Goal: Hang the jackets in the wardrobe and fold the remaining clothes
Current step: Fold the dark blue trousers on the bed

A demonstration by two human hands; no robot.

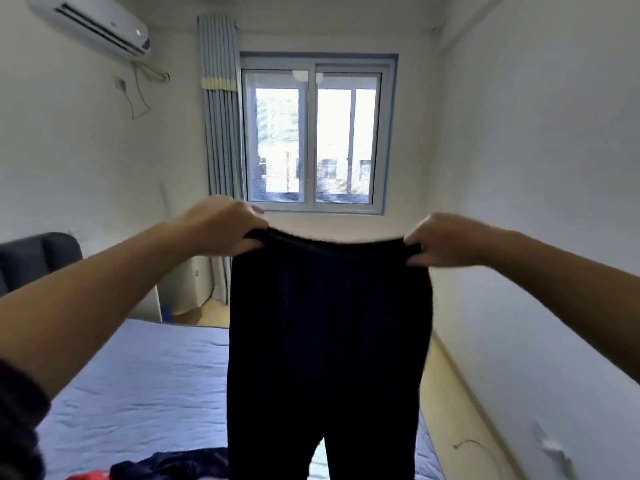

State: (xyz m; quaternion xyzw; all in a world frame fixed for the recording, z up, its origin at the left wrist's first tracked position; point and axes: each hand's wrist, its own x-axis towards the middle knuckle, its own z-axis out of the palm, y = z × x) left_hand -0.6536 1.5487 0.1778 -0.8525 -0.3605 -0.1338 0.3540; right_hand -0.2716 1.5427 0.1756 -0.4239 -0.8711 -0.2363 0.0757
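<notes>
We hold dark pants (329,323) up over the bed (138,375). Our left hand (221,226) grips one end of the waistband, fingers curled tight on the cloth. Our right hand (446,240) grips the other end the same way. The legs hang down. More dark clothes (180,462) lie on the bed.

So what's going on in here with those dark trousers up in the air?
A person is sorting laundry by a bed. They hold a pair of dark trousers up by the waistband, with the left hand gripping one end and the right hand the other. The legs hang straight down over the bed and are not yet folded. A dark blue garment and something red lie crumpled on the bed's near edge.
</notes>
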